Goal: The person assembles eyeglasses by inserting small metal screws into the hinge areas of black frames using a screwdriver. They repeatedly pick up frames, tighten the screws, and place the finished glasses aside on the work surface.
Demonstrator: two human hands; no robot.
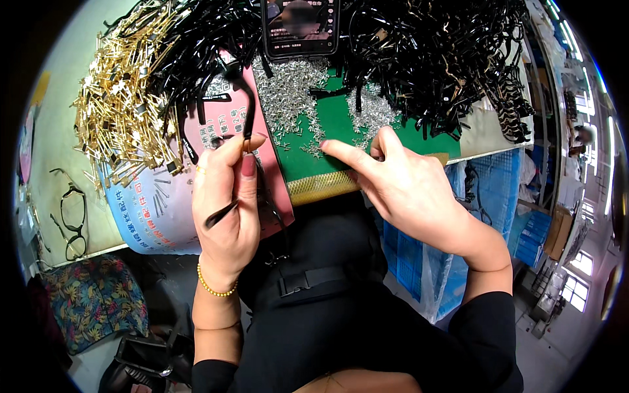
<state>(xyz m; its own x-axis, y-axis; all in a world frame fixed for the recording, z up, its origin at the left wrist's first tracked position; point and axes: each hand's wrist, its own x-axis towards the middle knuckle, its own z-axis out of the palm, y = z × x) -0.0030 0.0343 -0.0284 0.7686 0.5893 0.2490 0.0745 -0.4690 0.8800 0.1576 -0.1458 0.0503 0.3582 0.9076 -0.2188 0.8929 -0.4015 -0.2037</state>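
Observation:
My left hand (226, 190) is closed around a black eyeglass frame (249, 108), pinching it between thumb and finger. One curved black part rises above my fingertips, and a dark temple end (221, 214) sticks out across the palm; the rest is partly hidden by the hand. My right hand (409, 190) reaches in with its index finger stretched out. That fingertip touches small silver screws (313, 145) at the near side of a larger screw heap (288, 88) on a green mat (337, 118). The other right fingers are bent, partly out of sight, with nothing visible in them.
Gold temples (124, 92) lie piled at the left, black temples (426, 59) at the right. A phone (301, 29) stands at the back. Printed sheets (151, 216) hang over the table edge beside a finished-looking pair of glasses (72, 213). Blue crates (419, 262) stand below right.

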